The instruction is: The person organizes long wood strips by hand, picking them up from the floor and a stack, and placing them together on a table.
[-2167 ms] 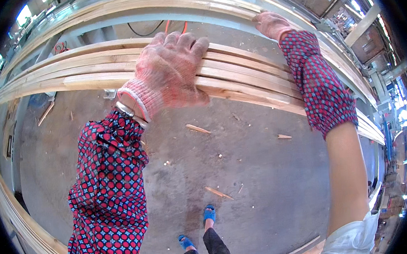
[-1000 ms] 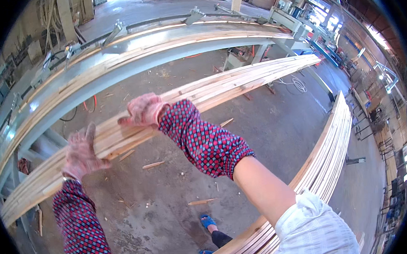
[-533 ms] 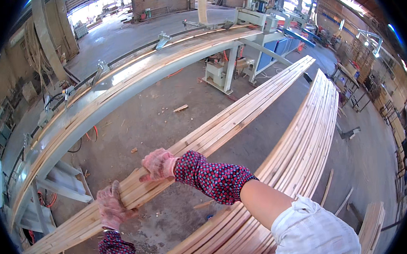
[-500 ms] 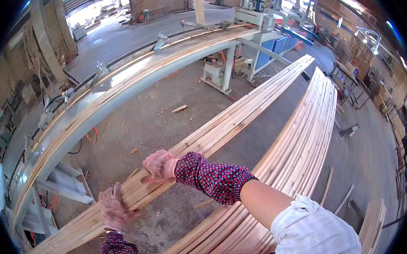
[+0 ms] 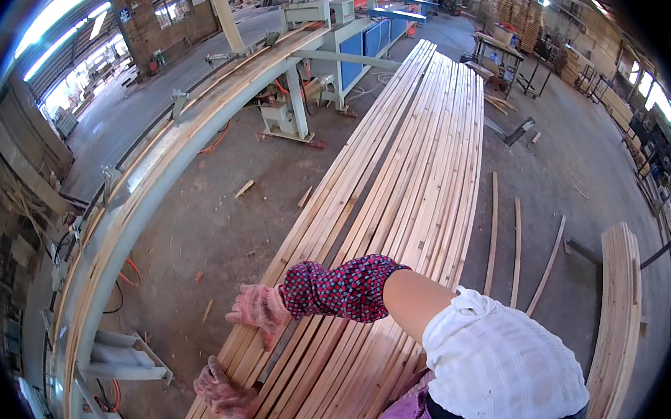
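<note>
Clamps pink-gloved left hand [image 5: 223, 392] and right hand [image 5: 259, 309] across a narrow bundle of long pale wooden strips [image 5: 354, 170] — now swung close along the left of the wide pale timber stack [image 5: 427, 196] — seemingly almost brought across.

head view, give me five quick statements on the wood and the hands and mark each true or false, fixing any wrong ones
1. The left hand and right hand both hold the narrow bundle of wooden strips. True.
2. Both hands are bare. False: both wear pinkish gloves.
3. A gap shows between that bundle and the wider layer of strips. True.
4. The right shirt sleeve is black. False: the shirt sleeve is white.
5. Three loose strips lie right of the wider layer. True.
</note>
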`<state>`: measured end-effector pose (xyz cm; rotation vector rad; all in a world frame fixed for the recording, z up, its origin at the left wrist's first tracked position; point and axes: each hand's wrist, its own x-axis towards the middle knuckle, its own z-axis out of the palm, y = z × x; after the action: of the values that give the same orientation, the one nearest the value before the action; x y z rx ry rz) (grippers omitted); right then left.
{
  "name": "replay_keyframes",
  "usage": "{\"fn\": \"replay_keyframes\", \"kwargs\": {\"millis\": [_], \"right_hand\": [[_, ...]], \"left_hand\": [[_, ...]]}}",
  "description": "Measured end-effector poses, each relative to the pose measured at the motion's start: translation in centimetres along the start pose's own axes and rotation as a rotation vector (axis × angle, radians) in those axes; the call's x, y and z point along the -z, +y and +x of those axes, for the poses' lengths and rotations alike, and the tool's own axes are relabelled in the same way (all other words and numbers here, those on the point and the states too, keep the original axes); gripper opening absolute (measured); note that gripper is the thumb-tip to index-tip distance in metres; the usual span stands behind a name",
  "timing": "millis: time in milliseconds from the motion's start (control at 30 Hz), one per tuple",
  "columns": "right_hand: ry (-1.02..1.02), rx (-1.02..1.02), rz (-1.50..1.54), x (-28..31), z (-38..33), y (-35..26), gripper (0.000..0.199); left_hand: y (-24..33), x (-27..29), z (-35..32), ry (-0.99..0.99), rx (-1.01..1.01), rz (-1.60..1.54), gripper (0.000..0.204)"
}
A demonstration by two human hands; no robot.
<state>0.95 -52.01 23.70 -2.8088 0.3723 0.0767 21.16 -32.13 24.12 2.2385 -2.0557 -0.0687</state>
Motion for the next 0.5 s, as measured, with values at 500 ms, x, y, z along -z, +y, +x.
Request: {"fn": "replay_keyframes", "kwargs": {"millis": [500], "right_hand": [[0.025,-0.079,-0.198,-1.7,0.6,-0.3,0.116]], "left_hand": [[0.6,-0.1,0.6,0.034,-0.058,0.072,0.107]]}}
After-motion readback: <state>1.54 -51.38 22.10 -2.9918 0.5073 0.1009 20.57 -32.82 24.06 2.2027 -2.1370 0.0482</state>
